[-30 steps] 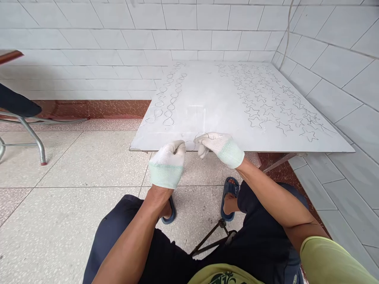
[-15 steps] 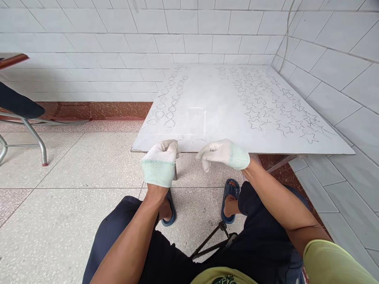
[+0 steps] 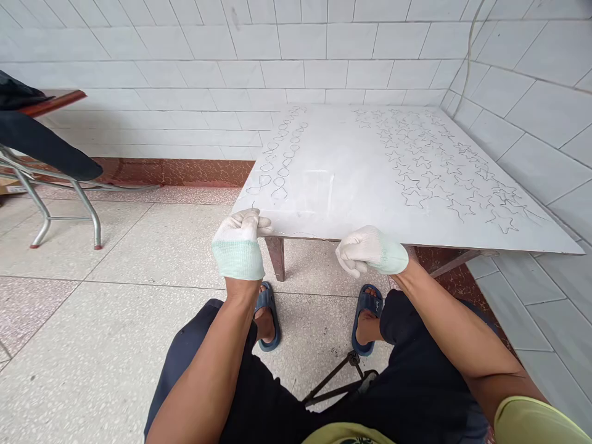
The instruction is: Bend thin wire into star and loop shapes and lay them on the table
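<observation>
On my feed: table (image 3: 342, 213) ahead, figure-eight loops (image 3: 279, 186) down its left side, stars (image 3: 420, 162) crowding its right. Table leg (image 3: 276, 259) under the front edge; chair (image 3: 86, 200) well apart to the left. Wire (image 3: 308, 236) stretched between the hands along the table's near edge. I see the left hand (image 3: 241, 229) gloved, fingers pinched on the wire, a short end poking up; right hand (image 3: 365, 250) gloved, fingers curled together on its other end.

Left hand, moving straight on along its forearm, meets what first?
Probably the white board at its near left corner; depth is unclear, so the left hand might pass above.
</observation>
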A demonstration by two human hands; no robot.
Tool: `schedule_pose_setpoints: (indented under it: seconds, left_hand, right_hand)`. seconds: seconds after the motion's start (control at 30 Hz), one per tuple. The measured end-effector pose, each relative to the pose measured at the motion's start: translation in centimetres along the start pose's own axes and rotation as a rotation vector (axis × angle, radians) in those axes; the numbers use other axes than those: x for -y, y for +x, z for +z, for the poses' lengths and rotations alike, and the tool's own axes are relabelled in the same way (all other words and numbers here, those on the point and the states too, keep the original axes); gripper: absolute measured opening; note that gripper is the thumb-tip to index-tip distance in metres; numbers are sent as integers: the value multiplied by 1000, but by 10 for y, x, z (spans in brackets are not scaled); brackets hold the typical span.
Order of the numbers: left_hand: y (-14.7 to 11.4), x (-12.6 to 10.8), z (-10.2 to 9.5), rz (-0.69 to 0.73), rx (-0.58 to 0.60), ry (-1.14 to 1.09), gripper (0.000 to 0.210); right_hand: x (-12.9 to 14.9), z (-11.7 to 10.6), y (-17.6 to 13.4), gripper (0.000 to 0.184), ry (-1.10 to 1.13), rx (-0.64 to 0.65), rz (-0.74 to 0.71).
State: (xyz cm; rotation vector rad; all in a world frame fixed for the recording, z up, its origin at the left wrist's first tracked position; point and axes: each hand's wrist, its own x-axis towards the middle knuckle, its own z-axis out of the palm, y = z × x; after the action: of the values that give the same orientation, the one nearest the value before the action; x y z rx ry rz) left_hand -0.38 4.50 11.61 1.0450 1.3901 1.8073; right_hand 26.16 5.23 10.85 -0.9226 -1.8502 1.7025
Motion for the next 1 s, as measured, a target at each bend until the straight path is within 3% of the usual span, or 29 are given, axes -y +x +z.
schedule_pose_setpoints:
  seconds: [0.13, 0.27, 0.4, 0.5, 0.67, 0.8, 1.0]
  left_hand:
    - [19, 7, -10, -239, 174, -524, 11]
    - [27, 3, -19, -353, 228, -664, 20]
    - [28, -2, -26, -336, 203, -625, 27]
    - [27, -4, -24, -308, 260, -618, 24]
    - [9, -8, -5, -350, 558, -555, 45]
    - [-13, -2, 8, -260, 729, -404, 52]
    - [-32, 0, 9, -7, 572, 150, 29]
  right_hand:
    - [-4, 11, 3, 30, -97, 40, 66]
    - [-4, 21, 6, 29, -87, 53, 110]
    - [-1, 26, 8, 31, -9, 42, 95]
    - [-1, 26, 12, 36, 106, 33, 47]
    - [-1, 21, 24, 46, 336, 87, -102]
    - [5, 18, 29, 51, 446, 134, -234]
    - [7, 20, 32, 58, 454, 114, -194]
